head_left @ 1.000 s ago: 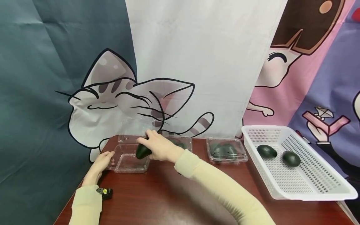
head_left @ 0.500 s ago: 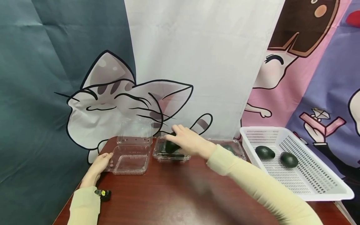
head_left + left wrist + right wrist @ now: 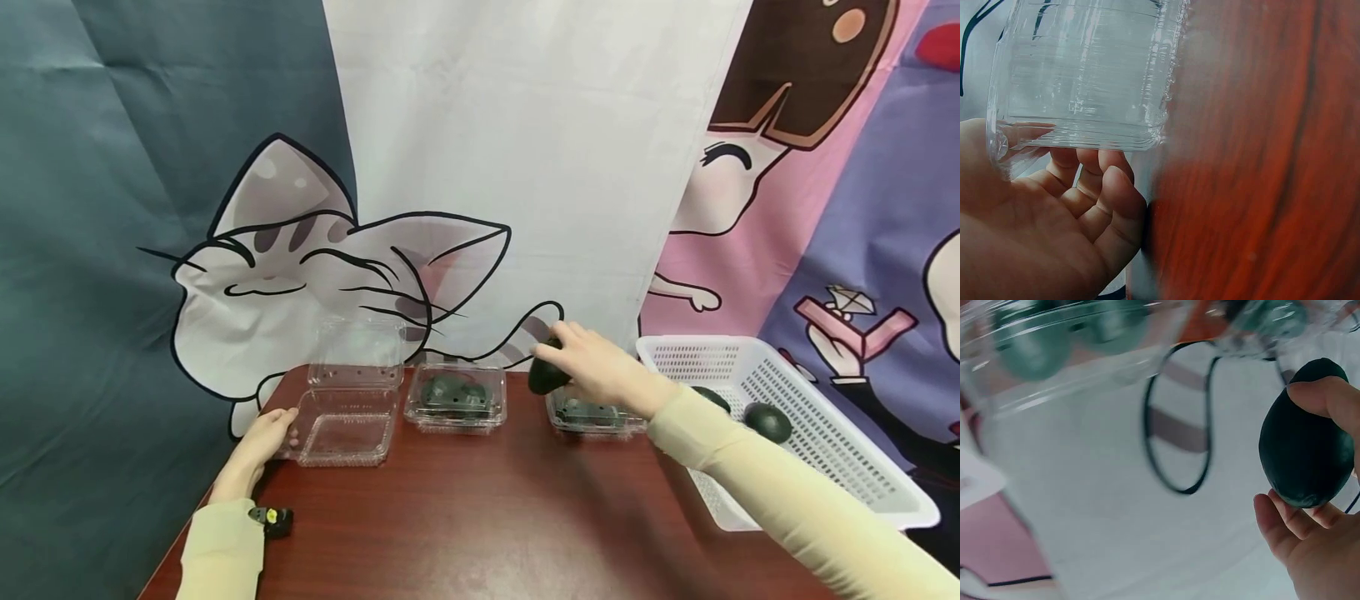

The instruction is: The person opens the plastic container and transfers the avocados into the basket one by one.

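Note:
An avocado [image 3: 1304, 450], dark green and egg-shaped, is gripped between the thumb and fingers of my right hand [image 3: 596, 362]. My right hand holds it above the table, by the left end of a closed clear clamshell [image 3: 592, 417] with dark avocados inside. At the left, my left hand [image 3: 261, 440] holds the side edge of an open clear plastic clamshell container [image 3: 348, 429], its lid [image 3: 358, 354] raised at the back. In the left wrist view, the fingers [image 3: 1124, 194] curl below the container's edge, and part of the hand shows through the plastic.
Between the open container and my right hand stands another closed clamshell [image 3: 455, 400] with avocados inside. A white perforated basket [image 3: 840, 454] sits at the right, holding two avocados, one partly behind my sleeve. A printed curtain [image 3: 555, 150] hangs behind the brown table [image 3: 465, 517].
My right hand has carried the avocado rightward, from above the open container, past the middle clamshell, to the right one. The left hand has stayed at the open container's edge.

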`<state>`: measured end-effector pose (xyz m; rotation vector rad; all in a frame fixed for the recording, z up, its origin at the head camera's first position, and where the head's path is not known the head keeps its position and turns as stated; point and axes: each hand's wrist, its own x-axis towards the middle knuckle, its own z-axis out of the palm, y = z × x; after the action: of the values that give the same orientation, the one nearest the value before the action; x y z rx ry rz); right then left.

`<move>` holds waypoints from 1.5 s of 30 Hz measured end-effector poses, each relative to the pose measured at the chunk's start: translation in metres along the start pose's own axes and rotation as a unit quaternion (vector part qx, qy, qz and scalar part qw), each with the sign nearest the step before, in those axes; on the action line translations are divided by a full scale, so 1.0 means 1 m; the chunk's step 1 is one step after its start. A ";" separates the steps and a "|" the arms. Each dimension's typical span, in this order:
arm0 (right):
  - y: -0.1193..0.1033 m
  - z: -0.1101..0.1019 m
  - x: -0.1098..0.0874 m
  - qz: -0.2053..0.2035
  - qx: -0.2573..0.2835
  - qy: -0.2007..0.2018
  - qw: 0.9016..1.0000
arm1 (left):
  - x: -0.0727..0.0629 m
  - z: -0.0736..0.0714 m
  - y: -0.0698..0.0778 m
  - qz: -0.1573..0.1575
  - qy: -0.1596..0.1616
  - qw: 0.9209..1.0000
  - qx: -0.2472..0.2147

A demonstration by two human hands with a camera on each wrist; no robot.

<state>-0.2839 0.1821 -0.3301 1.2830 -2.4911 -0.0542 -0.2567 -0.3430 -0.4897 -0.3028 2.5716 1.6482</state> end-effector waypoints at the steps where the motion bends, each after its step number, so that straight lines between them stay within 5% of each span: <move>1: 0.005 -0.001 -0.006 0.005 0.001 0.004 1.000 | 0.000 0.000 0.000 0.000 0.000 1.000 0.000; 15: 0.067 0.001 -0.103 0.083 0.015 0.048 0.995 | 0.000 -0.001 0.001 -0.002 -0.001 1.000 0.004; 27: 0.109 0.003 -0.184 0.173 0.001 0.101 0.980 | 0.001 -0.001 0.000 0.001 -0.004 1.000 0.002; 36: 0.128 0.011 -0.230 0.270 0.027 0.038 0.962 | 0.000 0.000 -0.002 -0.003 -0.006 1.000 0.000; 40: 0.135 0.010 -0.237 0.307 0.040 -0.003 0.951 | 0.000 0.000 -0.001 -0.002 -0.006 1.000 0.001; 45: 0.145 0.015 -0.237 0.308 0.049 -0.030 0.950 | 0.000 -0.001 0.001 -0.002 -0.003 1.000 0.002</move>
<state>-0.2752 0.4549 -0.3834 0.4853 -2.8587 0.1840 -0.2570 -0.3439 -0.4887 -0.3013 2.5676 1.6389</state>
